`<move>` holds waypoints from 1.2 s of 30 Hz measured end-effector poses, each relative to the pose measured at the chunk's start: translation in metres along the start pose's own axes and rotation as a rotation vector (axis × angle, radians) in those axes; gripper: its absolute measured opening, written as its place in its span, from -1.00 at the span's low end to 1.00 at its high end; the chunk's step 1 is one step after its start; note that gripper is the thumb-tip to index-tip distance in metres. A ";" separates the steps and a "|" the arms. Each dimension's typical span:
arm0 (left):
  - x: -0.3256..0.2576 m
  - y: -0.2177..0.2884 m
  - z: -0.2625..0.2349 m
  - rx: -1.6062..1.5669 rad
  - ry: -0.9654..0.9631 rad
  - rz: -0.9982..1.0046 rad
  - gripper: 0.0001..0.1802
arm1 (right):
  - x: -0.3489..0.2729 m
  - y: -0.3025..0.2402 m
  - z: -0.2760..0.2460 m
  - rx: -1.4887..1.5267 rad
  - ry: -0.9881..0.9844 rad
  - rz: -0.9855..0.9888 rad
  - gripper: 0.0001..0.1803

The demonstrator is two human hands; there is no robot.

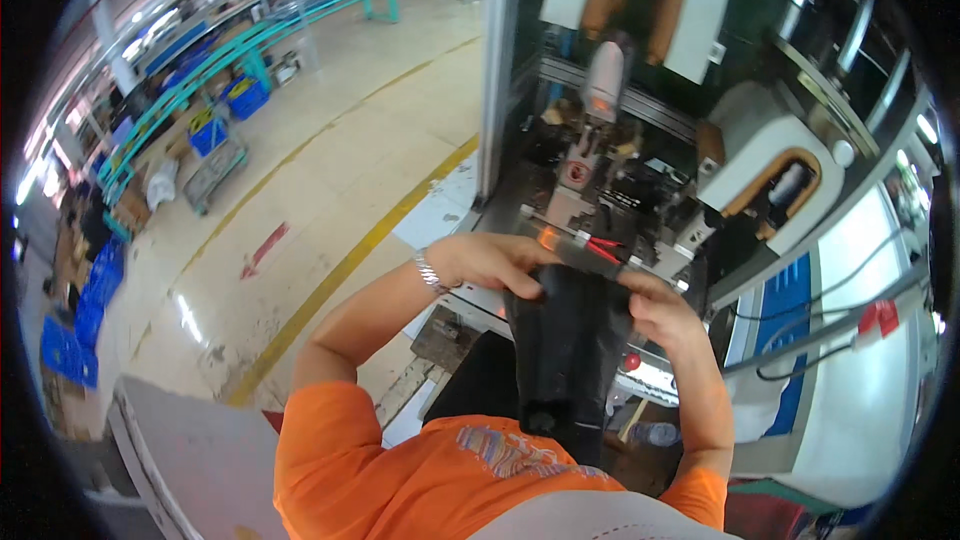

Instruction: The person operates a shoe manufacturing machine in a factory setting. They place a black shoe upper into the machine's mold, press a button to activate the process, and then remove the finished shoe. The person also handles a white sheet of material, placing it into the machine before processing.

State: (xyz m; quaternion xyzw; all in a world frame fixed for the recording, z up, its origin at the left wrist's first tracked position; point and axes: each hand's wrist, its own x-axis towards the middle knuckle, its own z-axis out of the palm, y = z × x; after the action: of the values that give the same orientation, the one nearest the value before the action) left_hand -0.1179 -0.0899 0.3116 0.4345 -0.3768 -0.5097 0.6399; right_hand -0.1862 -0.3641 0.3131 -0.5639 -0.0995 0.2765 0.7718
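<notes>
My left hand [490, 260] and my right hand [655, 308] both grip the far end of a black, leathery boot-shaped piece [568, 345], which hangs down between my forearms toward my orange shirt [400, 470]. The left fingers curl together over its top left corner, clamped on the material; the right fingers wrap the top right corner the same way (only the knuckles show there, but the grip looks firm). A metal wristband [430, 272] sits on my left wrist.

Just beyond my knuckles, touching or nearly touching the black piece, is a narrow bar lit with orange and red marks [585, 243] on the front of a tall grey machine [610, 160]. Its dark clutter of clamps and a grey cylindrical head [603, 80] stands directly in front of my hands. Two white padded forms with brown U-shaped openings [770, 175] hang farther off, up and to the right.

To the left the pale floor carries a yellow painted line [350, 260]. Far left are blue plastic crates [245, 98] and a teal-framed work line [290, 15].
</notes>
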 end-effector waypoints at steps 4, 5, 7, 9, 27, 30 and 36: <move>-0.004 0.026 -0.018 0.227 -0.010 0.025 -0.46 | 0.024 -0.015 -0.018 -0.075 -0.367 -0.137 -0.54; -0.004 0.030 -0.023 0.265 0.014 0.038 -0.50 | 0.026 -0.021 -0.020 -0.156 -0.398 -0.131 -0.57; -0.001 0.043 -0.032 0.345 0.055 0.071 -0.58 | 0.026 -0.039 -0.024 -0.286 -0.390 -0.138 -0.58; -0.003 0.050 -0.052 0.347 0.159 0.225 -0.70 | 0.030 -0.058 -0.017 -0.471 -0.308 -0.158 -0.58; 0.109 0.110 -0.123 0.181 0.912 0.979 -0.76 | 0.190 -0.130 -0.050 -0.144 0.509 -0.885 -0.83; 0.112 0.110 -0.133 0.063 0.903 1.000 -0.79 | 0.198 -0.131 -0.054 -0.094 0.528 -0.893 -0.82; 0.135 0.128 -0.164 -0.070 0.940 1.048 -0.79 | 0.215 -0.153 -0.064 -0.067 0.772 -0.926 -0.86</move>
State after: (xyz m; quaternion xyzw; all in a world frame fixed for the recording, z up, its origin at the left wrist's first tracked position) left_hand 0.1020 -0.1811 0.3821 0.3492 -0.2033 0.0957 0.9097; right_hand 0.0700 -0.3326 0.3990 -0.5455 -0.0558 -0.3163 0.7742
